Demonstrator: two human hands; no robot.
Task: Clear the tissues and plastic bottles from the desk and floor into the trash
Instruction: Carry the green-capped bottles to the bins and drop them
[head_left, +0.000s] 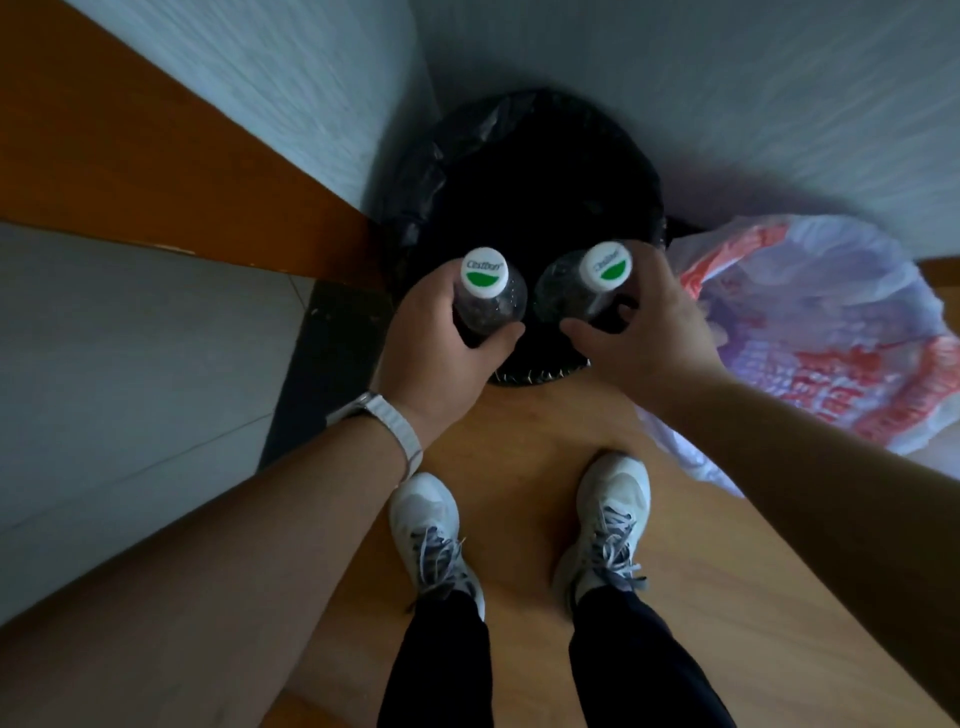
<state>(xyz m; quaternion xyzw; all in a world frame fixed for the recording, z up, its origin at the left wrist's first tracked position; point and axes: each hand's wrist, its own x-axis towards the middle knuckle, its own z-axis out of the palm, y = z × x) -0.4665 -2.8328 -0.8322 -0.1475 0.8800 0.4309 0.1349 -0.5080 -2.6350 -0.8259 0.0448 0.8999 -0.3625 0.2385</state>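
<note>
A round trash bin (415, 208) lined with a black bag stands in the wall corner ahead of my feet. My left hand (441, 343) grips a clear plastic bottle (493, 306) with a white and green cap, held upright over the bin's near rim. My right hand (649, 322) holds a second, matching bottle (566, 291) beside the first, also above the bin opening; its fingers look loosened around it. The inside of the bin is too dark to see. No tissues are in view.
A white and red plastic bag (810, 332) lies on the wooden floor right of the bin. A brown skirting strip (156, 156) and grey walls close the corner. My two white shoes (431, 535) stand on the floor just behind the bin.
</note>
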